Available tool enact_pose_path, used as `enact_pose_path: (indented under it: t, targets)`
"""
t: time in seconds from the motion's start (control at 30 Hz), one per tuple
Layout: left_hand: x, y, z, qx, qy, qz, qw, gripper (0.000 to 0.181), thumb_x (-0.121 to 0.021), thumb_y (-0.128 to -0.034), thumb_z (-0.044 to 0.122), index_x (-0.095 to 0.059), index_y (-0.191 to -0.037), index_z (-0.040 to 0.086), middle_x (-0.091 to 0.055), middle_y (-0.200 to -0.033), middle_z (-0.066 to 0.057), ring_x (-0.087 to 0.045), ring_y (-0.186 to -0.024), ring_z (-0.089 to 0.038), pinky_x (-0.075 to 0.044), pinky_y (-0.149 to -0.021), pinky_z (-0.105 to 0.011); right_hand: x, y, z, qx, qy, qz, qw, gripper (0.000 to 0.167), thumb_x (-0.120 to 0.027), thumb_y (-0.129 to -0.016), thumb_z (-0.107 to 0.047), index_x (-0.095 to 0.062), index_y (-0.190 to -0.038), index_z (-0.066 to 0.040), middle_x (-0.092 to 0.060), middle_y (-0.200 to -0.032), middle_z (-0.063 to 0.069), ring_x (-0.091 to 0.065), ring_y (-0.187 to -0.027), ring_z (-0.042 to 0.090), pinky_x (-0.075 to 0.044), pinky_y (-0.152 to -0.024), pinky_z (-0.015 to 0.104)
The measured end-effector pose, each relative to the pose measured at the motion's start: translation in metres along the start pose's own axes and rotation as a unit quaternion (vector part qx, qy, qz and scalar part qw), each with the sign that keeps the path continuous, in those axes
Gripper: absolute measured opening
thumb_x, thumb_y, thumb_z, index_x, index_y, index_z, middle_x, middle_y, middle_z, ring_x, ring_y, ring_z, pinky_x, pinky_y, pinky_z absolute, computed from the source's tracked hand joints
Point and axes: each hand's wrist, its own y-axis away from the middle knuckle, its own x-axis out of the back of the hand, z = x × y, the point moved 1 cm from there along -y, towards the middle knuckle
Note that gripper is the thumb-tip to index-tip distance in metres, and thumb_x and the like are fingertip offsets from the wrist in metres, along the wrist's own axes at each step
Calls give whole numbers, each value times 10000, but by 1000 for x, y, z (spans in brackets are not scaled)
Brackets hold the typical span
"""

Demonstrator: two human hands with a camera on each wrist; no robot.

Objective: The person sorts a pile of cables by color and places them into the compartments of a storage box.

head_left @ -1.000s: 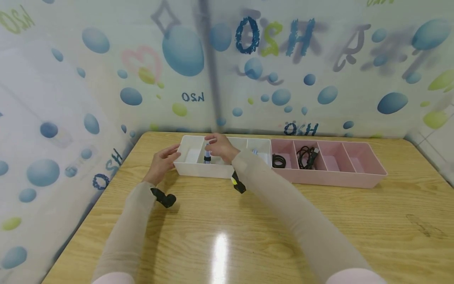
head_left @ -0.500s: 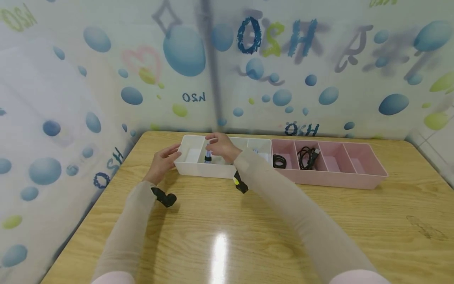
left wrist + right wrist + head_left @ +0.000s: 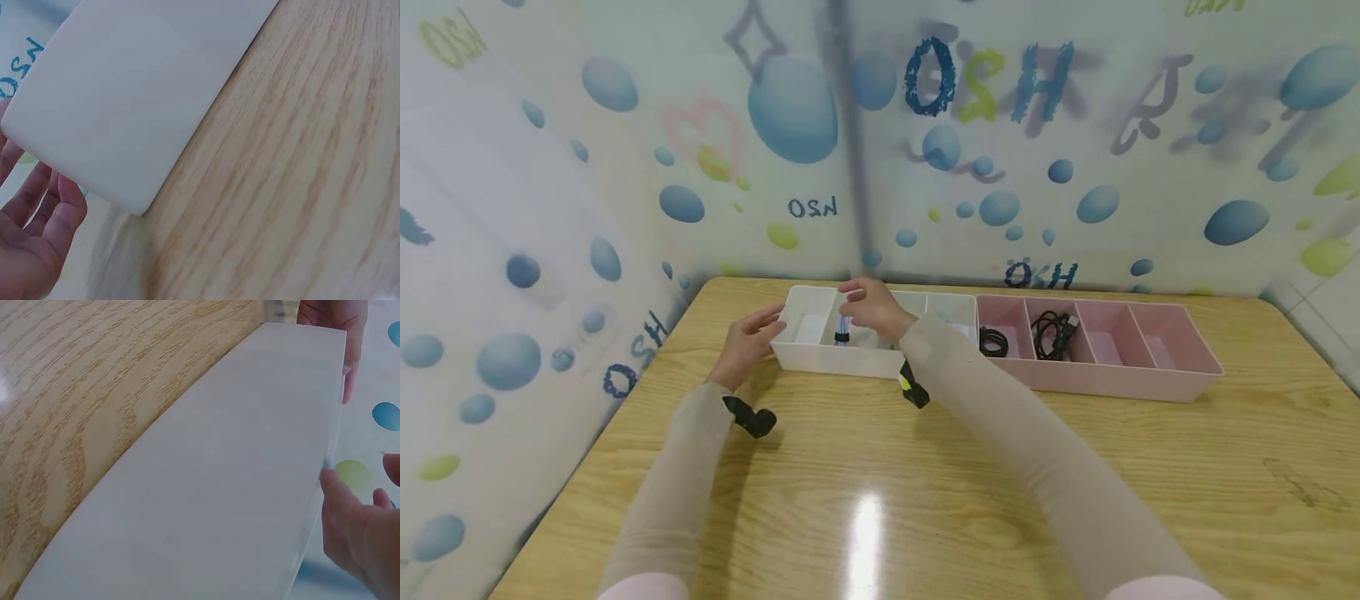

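Observation:
A white divided organizer box [image 3: 838, 360] stands near the back of the table. My left hand [image 3: 745, 346] rests against its left end, fingers relaxed; the left wrist view shows those fingers [image 3: 65, 206] beside the end wall. Over the second compartment from the left hovers my right hand [image 3: 876, 310], its fingers loosely bent and spread. Just below its fingertips a pale blue bundle with a black strap [image 3: 842, 338], perhaps a cable, stands in that compartment. In the right wrist view the thumb [image 3: 337, 487] is at the box rim and the other fingers are apart from it.
A pink divided box [image 3: 1120, 379] adjoins the white one on the right. It holds a coiled black cable [image 3: 993, 342] and a black USB cable [image 3: 1055, 335] in separate compartments. A patterned wall covering [image 3: 917, 192] rises behind the wooden table [image 3: 820, 467].
Both hands stay almost where they were. The bundle's top leans slightly more to the right. The whole view has shifted a little.

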Motion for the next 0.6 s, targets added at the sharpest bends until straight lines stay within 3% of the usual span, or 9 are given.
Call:
enact_pose_path:
  t: [0.37, 0.6]
  targets:
    - [-1, -1, 0, 14, -52, 27, 10000, 484, -541, -892, 226, -406, -1333, 81, -414, -1293, -168, -514, -895, -75, -468, -683, -188, 5, 2, 0, 7, 2, 15, 10000, 388, -541, -865, -31, -460, -1244, -49, -435, -1250, 137, -493, -1036, 242, -426, -862, 329]
    - [-3, 6, 7, 131, -7, -31, 9999, 476, -525, -900, 200, -391, -1344, 93, -392, -1319, -168, -497, -951, -122, -463, -691, -188, 9, 11, 0, 153, 79, -122, 9998, 410, -540, -863, -27, -443, -1261, -45, -426, -1264, 139, -473, -1069, 234, -421, -868, 322]
